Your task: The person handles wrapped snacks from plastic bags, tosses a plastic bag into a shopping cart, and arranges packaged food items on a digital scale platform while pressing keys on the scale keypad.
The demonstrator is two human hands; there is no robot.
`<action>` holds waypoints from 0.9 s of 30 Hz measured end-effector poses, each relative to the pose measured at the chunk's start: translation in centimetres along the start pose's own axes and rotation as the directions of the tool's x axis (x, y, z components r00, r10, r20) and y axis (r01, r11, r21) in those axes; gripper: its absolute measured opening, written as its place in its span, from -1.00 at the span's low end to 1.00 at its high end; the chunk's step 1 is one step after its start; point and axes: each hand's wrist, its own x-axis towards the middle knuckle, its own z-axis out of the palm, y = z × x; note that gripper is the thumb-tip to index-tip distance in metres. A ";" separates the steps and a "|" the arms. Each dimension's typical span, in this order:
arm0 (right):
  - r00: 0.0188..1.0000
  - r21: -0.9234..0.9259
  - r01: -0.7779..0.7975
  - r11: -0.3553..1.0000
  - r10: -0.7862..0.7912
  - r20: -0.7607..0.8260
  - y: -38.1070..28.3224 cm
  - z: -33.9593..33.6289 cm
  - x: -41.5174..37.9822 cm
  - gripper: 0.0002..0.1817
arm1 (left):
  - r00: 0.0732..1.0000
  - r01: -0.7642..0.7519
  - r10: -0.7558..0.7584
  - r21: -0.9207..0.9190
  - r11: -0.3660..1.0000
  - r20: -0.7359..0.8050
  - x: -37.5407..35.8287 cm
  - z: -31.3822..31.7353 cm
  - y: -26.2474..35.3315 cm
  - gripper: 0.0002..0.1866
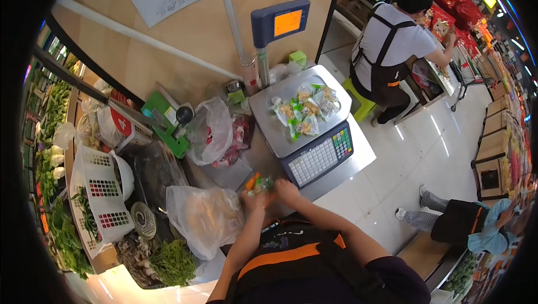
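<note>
Small green and orange packets [259, 183] are between my two hands at the counter's front edge. My left hand [254, 198] is closed around their lower left side. At their right, my right hand [287, 191] has its fingers bent towards them; its fingertips are too small to make out. Above my hands, several clear wrapped packets [305, 110] lie on the metal pan of a scale [269, 136], whose keypad [319, 161] faces me. A bulging clear plastic bag [207, 214] rests just left of my left hand.
A plastic bag with red packets [216, 130] and a green device [168, 122] stand behind my hands. White baskets [101, 192] and leafy greens [171, 262] are at the left. One person [386, 52] sits at the upper right; another person [465, 223] stands at the lower right.
</note>
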 end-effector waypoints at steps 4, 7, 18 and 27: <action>0.963 -0.373 0.202 0.906 -0.253 -0.093 0.4 0.1 -1.4 -0.74 | 0.986 0.057 -0.024 -0.193 0.979 0.166 -0.5 -2.0 0.9 -0.31; 0.919 -0.502 0.309 0.808 -0.389 -0.059 0.1 -3.2 -2.2 -0.80 | 0.964 0.061 -0.037 -0.082 0.995 0.263 -1.1 -2.9 2.0 -0.36; 0.686 -0.413 0.680 0.606 -0.724 0.067 1.7 -3.2 -1.4 -0.85 | 0.871 0.086 0.145 -0.437 0.896 0.469 -5.2 -4.6 11.6 -0.44; 0.934 0.999 0.009 0.037 0.355 -0.021 8.0 -9.9 -5.5 -0.61 | 0.917 0.144 0.088 -0.528 0.837 0.389 -5.2 -5.3 11.0 -0.39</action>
